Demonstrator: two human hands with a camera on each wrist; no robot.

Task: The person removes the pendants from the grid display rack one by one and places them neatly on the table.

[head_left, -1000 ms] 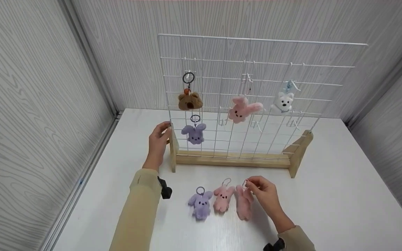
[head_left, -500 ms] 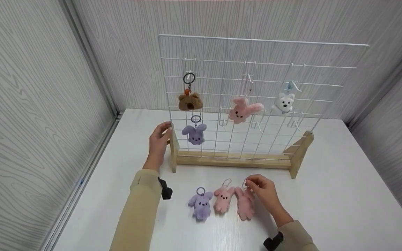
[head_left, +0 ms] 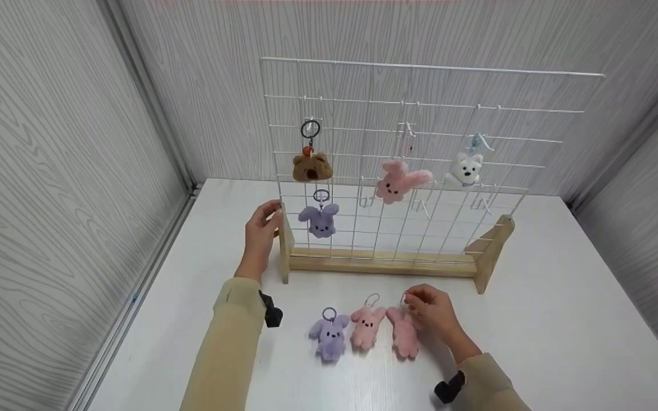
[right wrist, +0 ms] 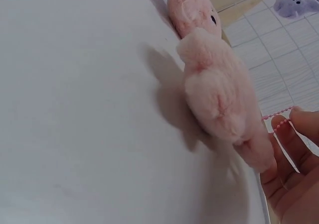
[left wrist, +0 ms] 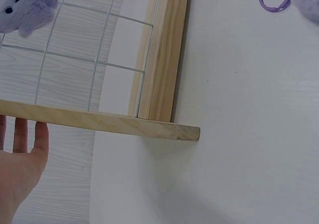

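My right hand (head_left: 434, 311) pinches the pink bead chain (right wrist: 279, 118) of a pink bunny plush keychain (head_left: 405, 337) between thumb and finger. This bunny shows its back, and in the right wrist view its body (right wrist: 219, 94) casts a shadow close by on the table. Left of it lie another pink bunny keychain (head_left: 367, 329), face up with its loop spread, and a purple bunny keychain (head_left: 330, 338). My left hand (head_left: 260, 234) touches the left wooden post (left wrist: 114, 124) of a display rack; in the left wrist view its straight fingers (left wrist: 42, 139) meet the post's outer side.
The rack's white wire grid (head_left: 432, 68) carries a brown bear keychain (head_left: 312, 168), a purple bunny head (head_left: 321, 221), a pink bunny head (head_left: 396, 184) and a white dog (head_left: 467, 169). Bare hooks (head_left: 422, 208) stick out low. Panel walls (head_left: 49, 171) enclose the white table (head_left: 563, 319).
The pink bunny under my right hand has shifted slightly right and turned, away from the pink bunny beside it. My left hand stays at the post.
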